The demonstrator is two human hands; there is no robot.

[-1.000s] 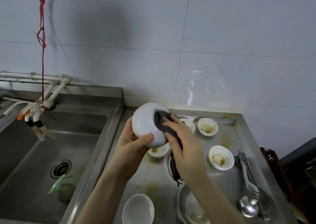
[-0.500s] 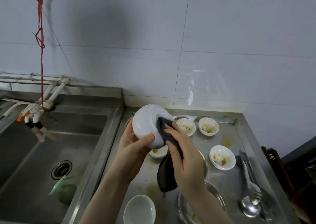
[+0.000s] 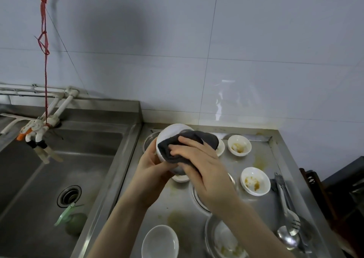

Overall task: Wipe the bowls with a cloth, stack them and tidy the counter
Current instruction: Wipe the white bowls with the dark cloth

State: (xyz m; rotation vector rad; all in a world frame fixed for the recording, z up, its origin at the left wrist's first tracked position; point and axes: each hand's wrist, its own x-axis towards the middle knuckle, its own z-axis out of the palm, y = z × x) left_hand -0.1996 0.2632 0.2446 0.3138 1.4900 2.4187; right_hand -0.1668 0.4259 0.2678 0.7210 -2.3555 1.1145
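My left hand (image 3: pixel 151 164) grips a white bowl (image 3: pixel 170 132) held on its side above the steel counter (image 3: pixel 177 204). My right hand (image 3: pixel 199 164) presses a dark grey cloth (image 3: pixel 189 143) against the bowl, with its fingers curled over the cloth. Small white bowls stained with yellow sauce stand at the back right (image 3: pixel 239 145) and at the right (image 3: pixel 255 181). Two more are partly hidden behind my hands. A clean white bowl (image 3: pixel 160 242) sits at the front.
A steel sink (image 3: pixel 39 179) with a drain and a green item lies to the left. White taps (image 3: pixel 37 131) hang over it. Metal bowls (image 3: pixel 222 240) stand near the front. A spoon, a fork and tongs (image 3: pixel 285 214) lie along the right edge.
The cloth has moved from the bowl's side up across it, and my right hand now covers more of the bowl. The bowl has tilted further over in my left hand.
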